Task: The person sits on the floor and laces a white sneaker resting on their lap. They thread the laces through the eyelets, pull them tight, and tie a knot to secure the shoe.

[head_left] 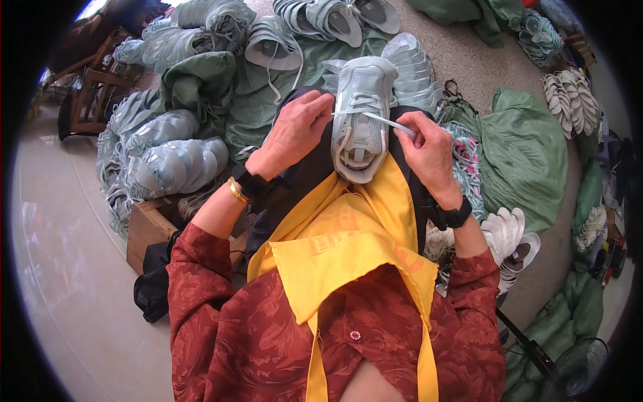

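Observation:
A pale grey-green shoe upper rests between my knees, toe pointing away from me. Its lace runs through the upper rows of eyelets and stretches out sideways to both hands. On the left of the upper, my left hand pinches one stretch of lace between thumb and fingers. To the right, the other stretch is gripped by my right hand, its fingers curled closed. A yellow apron covers my lap just below the heel opening.
Stacked shoe uppers lie at left beside a wooden box. More uppers sit on green cloth ahead. A green sack bulges at right, near white shoe pieces. A wooden chair stands far left.

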Demonstrator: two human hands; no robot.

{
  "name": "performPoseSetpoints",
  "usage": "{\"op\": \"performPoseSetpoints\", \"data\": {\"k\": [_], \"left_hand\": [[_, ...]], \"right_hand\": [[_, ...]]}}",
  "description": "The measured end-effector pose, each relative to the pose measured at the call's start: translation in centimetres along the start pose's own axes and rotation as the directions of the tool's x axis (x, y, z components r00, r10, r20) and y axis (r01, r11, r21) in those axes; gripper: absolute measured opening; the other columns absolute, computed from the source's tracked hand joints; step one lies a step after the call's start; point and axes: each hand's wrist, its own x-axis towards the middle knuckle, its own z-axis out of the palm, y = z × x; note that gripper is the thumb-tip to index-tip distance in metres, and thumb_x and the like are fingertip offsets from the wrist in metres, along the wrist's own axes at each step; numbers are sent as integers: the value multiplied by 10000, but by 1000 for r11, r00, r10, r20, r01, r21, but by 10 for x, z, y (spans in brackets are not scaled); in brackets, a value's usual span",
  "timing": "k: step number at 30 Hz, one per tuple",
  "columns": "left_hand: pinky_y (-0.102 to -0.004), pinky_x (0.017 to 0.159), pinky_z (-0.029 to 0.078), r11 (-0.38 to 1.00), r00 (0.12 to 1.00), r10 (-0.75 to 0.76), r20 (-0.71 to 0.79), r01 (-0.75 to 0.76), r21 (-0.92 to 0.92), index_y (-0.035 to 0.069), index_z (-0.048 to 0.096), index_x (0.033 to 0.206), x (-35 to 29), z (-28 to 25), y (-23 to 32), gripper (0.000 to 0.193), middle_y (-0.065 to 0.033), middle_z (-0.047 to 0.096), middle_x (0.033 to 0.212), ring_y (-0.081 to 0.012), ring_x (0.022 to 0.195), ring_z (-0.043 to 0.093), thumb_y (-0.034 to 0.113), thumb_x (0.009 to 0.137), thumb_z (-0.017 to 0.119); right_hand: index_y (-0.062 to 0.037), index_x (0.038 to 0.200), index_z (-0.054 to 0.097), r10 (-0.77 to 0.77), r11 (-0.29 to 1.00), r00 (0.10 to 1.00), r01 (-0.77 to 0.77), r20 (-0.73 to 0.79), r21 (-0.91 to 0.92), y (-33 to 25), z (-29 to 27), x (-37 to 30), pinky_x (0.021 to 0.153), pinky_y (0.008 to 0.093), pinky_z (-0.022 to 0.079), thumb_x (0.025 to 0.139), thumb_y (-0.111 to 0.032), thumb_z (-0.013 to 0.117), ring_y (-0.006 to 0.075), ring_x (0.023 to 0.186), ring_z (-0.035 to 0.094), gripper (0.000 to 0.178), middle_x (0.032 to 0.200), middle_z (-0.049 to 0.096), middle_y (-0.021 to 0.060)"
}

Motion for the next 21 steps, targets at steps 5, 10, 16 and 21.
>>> {"op": "performPoseSetpoints", "data": {"k": [5,10,16,21], "left_hand": [[-408,646,483,999,999,-30,40,29,34,-15,532,903,-4,-9,1,110,-151,550,822,-357,746,594,-12,877,639],[-423,666,482,993,994,-88,59,82,86,-8,541,916,-14,-27,1,103,-156,562,832,-369,770,597,-5,876,636],[-450,705,482,979,985,-147,94,131,156,4,540,925,-32,-61,-5,111,-160,575,843,-388,817,607,6,867,634],[-390,638,454,975,987,-138,80,121,187,-24,527,911,-43,-83,-5,113,-153,541,820,-336,711,560,-33,873,633]], "right_hand": [[-28,982,671,-71,997,993,69,-89,-30,14,-9,-8,585,361,470,894,-19,699,236,628,604,93,811,625,106],[-36,1026,702,-161,980,973,138,-165,-140,35,-29,-19,639,395,484,913,-27,692,310,718,635,114,841,637,126],[-29,1058,709,-77,966,981,30,-179,-255,64,-66,-45,742,398,517,936,-23,657,337,826,667,133,933,678,144],[-13,1066,707,10,954,978,-71,-208,-291,76,-87,-64,759,392,518,948,-11,638,330,854,669,136,963,688,155]]}}
